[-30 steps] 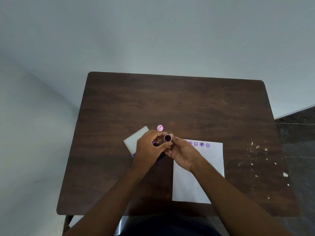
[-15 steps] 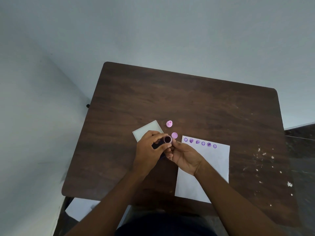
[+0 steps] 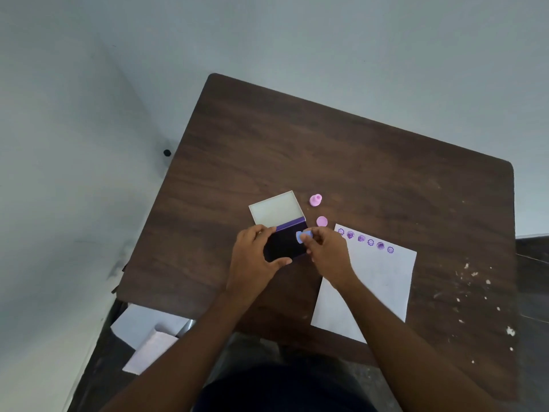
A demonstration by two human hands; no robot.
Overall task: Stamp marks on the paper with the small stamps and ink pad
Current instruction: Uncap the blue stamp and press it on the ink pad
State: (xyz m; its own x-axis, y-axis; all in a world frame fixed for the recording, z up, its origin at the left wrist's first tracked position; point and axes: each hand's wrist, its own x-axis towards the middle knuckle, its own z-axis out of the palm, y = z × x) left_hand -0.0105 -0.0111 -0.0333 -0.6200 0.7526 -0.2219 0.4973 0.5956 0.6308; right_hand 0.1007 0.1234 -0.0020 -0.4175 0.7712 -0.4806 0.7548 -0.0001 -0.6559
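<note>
On the dark wooden table [image 3: 341, 150] an ink pad [image 3: 286, 243] lies open, its pale lid [image 3: 276, 210] folded back on the far side and its dark purple inking surface facing up. The left hand [image 3: 255, 263] holds the pad's base, fingers curled over the far left corner and thumb reaching along the near edge. The right hand [image 3: 326, 251] pinches a small stamp [image 3: 303, 235] between thumb and fingertips — the stamp looks bluish-lilac and sits at the right edge of the inking surface; whether its face is actually pressed into the ink cannot be told from this angle.

Just right of the pad lies the sheet of white paper [image 3: 377, 281], one corner tucked under the right wrist. A row of six purple stamp marks [image 3: 366, 240] runs along its far edge, slanting away to the right.

Two more pink pieces sit on the table beyond the hands: a pink stamp [image 3: 315, 200] standing near the lid's right corner, and a flat pink disc [image 3: 321, 221] — possibly a cap, though that cannot be told — between that stamp and the paper's far corner.

White flecks [image 3: 475, 281] are scattered over the table's right side. Below the table's near left corner, loose sheets [image 3: 148, 334] of white paper lie on a lower surface.
</note>
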